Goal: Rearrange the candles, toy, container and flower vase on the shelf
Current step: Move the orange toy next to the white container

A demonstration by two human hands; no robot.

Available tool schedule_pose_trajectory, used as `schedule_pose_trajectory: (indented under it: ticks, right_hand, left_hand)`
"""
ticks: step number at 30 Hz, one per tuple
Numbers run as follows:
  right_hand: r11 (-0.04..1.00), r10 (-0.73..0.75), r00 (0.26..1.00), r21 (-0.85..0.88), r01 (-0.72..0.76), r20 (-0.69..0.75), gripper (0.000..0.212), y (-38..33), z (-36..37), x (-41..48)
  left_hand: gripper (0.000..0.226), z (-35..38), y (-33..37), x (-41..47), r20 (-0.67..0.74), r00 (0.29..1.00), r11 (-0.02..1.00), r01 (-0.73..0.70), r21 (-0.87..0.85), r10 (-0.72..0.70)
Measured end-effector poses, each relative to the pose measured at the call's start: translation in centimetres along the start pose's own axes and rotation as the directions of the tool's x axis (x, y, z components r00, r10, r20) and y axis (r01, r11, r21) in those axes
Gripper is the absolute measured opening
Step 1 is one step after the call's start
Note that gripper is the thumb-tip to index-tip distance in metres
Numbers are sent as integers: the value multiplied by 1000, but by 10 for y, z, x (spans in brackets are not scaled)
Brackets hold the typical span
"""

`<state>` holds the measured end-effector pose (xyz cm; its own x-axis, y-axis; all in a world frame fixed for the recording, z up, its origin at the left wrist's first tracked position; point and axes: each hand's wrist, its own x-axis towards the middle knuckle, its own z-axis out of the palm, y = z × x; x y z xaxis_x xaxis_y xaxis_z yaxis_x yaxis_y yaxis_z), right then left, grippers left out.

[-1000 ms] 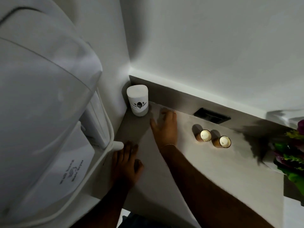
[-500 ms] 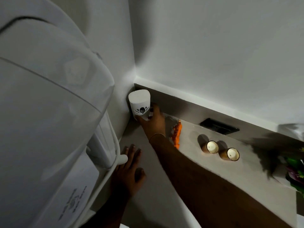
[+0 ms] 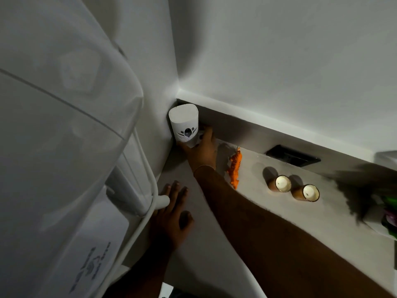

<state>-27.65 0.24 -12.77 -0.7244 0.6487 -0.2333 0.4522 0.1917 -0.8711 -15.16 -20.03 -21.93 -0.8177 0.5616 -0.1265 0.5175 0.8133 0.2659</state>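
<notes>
A white container (image 3: 185,124) with a dark emblem stands in the shelf's far left corner. My right hand (image 3: 202,150) is wrapped around its lower part. An orange toy tiger (image 3: 235,167) lies on the shelf (image 3: 268,222) just right of my right wrist. Two small brown candles, one (image 3: 280,183) beside the other (image 3: 307,192), stand further right. The flower vase (image 3: 386,214) is partly cut off at the right edge, with green and purple leaves. My left hand (image 3: 171,214) rests flat on the shelf near its left edge, fingers spread, holding nothing.
A large white appliance (image 3: 64,147) with a white tube frame fills the left side, close to my left hand. A dark rectangular socket (image 3: 293,157) is set in the shelf's back ledge. White walls meet at the corner behind the container.
My right hand has moved from the shelf surface to the container in the corner and closed on it. The orange toy, hidden before, now lies uncovered. The left hand stayed put.
</notes>
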Motion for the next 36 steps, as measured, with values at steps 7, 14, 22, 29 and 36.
schedule_pose_trajectory:
  ticks: [7,14,22,29,36]
  right_hand:
    - [978,-150,970,-171,117,-190,33,35,-57,-65]
    - [923,166,963,-310,-228,-213,45,69,-116,-41]
    - [948,247,969,-206,-244,-9,32,51,-77,-11]
    - [961,205,979,-191,-202,-7,35,45,-57,4]
    - [967,181,983,-177,-184,-33,34,50,-51,1]
  left_hand:
    - [82,-9,9,-5,-17,999,996,33,-85,-35]
    - [80,-17,14,-7,-51,998,993,28,-115,-34]
    - [77,-21,16,-4,38,997,994,69,-85,-66]
    - [80,-22,17,-4,3,998,994,62,-93,-62]
    - [78,-28,18,-3,58,996,995,75,-67,-71]
